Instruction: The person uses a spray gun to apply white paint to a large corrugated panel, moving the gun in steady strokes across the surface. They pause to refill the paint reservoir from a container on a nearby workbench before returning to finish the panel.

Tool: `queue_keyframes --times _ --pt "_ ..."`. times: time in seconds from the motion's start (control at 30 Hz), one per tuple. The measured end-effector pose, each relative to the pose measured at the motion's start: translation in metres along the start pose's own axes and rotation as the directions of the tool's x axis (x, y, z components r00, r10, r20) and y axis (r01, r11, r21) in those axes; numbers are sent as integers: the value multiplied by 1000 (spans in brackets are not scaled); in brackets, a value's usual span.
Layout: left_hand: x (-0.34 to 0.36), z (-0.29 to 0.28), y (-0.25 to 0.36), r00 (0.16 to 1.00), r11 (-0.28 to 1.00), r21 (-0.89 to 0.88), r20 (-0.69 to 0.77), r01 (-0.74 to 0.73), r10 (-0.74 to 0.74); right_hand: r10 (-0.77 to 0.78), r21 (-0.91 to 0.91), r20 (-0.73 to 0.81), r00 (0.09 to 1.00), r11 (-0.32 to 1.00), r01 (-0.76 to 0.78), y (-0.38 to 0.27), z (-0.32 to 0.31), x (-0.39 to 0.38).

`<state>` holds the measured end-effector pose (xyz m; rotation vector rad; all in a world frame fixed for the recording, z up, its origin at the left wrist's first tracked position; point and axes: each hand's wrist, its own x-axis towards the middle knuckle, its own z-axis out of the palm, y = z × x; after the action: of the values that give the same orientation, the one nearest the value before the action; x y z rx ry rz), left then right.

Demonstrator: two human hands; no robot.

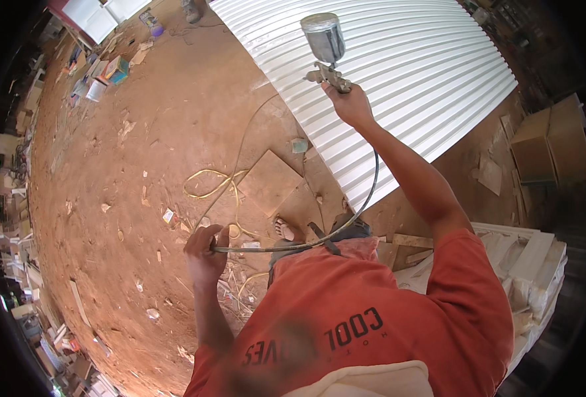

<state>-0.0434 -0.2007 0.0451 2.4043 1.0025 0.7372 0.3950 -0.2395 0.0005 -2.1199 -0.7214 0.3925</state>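
My right hand (351, 106) is closed around the handle of a spray gun (330, 77), which has a metal paint cup (323, 38) on top. The gun is held out over a white corrugated sheet (412, 73), its nozzle pointing left. From the handle a dark air hose (371, 188) curves down past my waist to my left hand (207, 248). The left fingers are wrapped round the hose, well out to the left of my body. My right fingers are partly hidden behind the gun.
A yellow cord (203, 173) lies looped beside a flat brown board (270, 183) near my bare foot (285, 229). Cardboard boxes (551, 142) stand at the right. White slatted panels (504, 248) are stacked by my right side. Scraps litter the dirt floor (127, 218).
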Motion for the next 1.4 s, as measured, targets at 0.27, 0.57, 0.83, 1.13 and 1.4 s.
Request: queue_keyframes --times 0.27,0.57,0.83,1.13,1.4 --pt "22 -16 -38 990 991 -102 103 -91 101 121 -70 -78 990 990 -126 -14 -12 -20" --pt "32 1 -49 964 964 -204 166 -172 208 333 -79 -469 818 907 -414 11 -91 -40" --pt "58 7 -50 929 943 -182 200 -278 312 349 -67 -285 893 922 -381 16 -48 -75" --pt "57 -2 -59 946 960 -164 199 -225 256 344 -92 5 939 935 -342 -25 -2 -89" --pt "47 -23 -75 973 981 -119 153 -156 174 106 -81 -174 979 989 -122 -41 -8 -19"
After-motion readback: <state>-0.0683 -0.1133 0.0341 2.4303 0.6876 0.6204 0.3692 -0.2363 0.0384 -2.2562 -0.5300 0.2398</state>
